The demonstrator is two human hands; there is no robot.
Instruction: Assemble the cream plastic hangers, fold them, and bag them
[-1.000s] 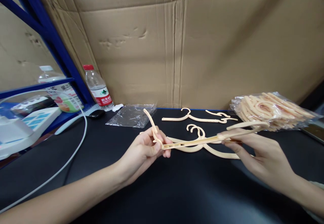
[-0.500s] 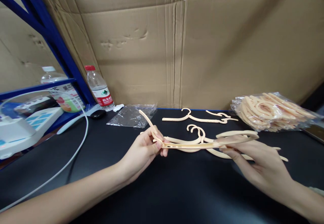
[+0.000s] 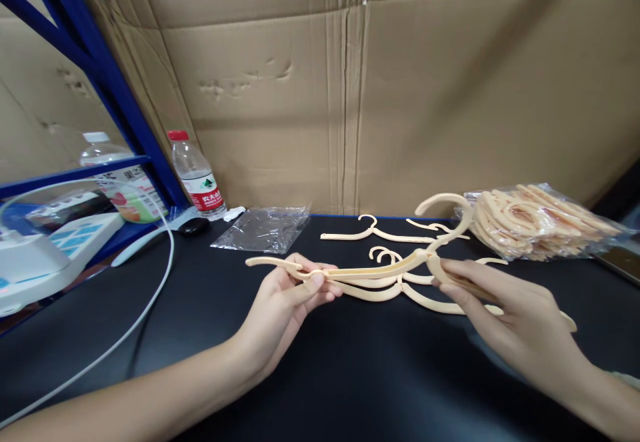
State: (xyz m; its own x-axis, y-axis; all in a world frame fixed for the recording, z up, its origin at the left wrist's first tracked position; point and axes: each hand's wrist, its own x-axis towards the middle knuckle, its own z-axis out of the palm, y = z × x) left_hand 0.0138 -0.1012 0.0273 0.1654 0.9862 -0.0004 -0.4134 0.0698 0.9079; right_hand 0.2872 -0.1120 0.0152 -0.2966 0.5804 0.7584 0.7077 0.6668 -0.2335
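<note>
A beige plastic hanger (image 3: 375, 273) is held above the table between both hands, its large hook rising toward the right. My left hand (image 3: 287, 302) pinches its left end, where a curved piece sticks out to the left. Around its right arm, just beside the hook, my right hand (image 3: 505, 309) is closed. Beneath and behind it, more beige hangers (image 3: 433, 304) lie overlapping on the black table (image 3: 360, 382), partly covered by the held one and my right hand. Another hanger (image 3: 345, 236) lies farther back, near some smaller hooked pieces (image 3: 425, 225).
At the back right sits a clear bag of beige hangers (image 3: 540, 222). A flat plastic bag (image 3: 263, 229) and a red-capped bottle (image 3: 200, 179) are at the back left. A white cable (image 3: 150, 302) curves over the left side by a power strip (image 3: 75, 249).
The held hanger has turned so its hook now points up instead of lying nearly flat. The curved piece at its left end has swung down to the left.
</note>
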